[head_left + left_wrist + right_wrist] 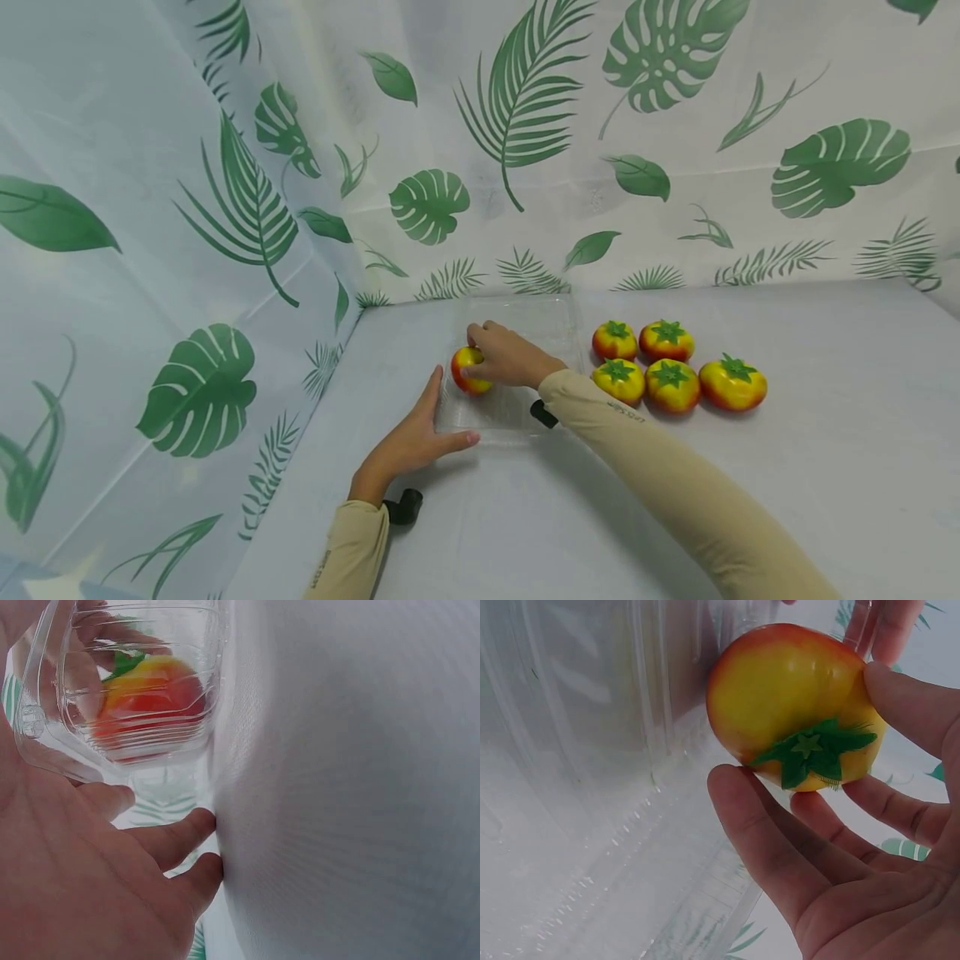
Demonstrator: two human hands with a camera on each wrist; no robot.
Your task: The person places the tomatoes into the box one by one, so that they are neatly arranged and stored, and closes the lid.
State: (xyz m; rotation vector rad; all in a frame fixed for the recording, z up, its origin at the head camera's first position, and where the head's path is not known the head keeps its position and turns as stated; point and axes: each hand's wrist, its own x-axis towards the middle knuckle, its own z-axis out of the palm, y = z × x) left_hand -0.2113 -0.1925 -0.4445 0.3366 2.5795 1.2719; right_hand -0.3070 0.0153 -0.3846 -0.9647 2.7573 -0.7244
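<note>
We observe the right hand point(512, 356) gripping a glossy, rounded red-and-yellow fruit with a green star-shaped leaf cap point(462, 382); its fingers are curled round the sides, thumb opposed. The held fruit lies within the walls of a clear, rectangular, ribbed plastic container point(504, 412), near its left wall. In the right wrist view we note the leaf cap turned toward the camera. We cannot tell whether the fruit bears on the container's base.

We record the left hand point(414, 442) at the container's near left corner, fingers extended and thumb spread wide, gripping nothing. In the left wrist view two fingertips meet the white worktop point(832, 433) just beside the container; through its clear wall we see the fruit and the other hand's fingers.

To the container's right we count five more red-and-yellow fruits with green leaf caps point(672, 387), set close together: two behind, three in front. The right beige sleeve point(675, 483) passes before the leftmost front one. Each wrist carries a small black device point(406, 507). Behind the worktop we see a white sheet printed with green leaves point(555, 179).
</note>
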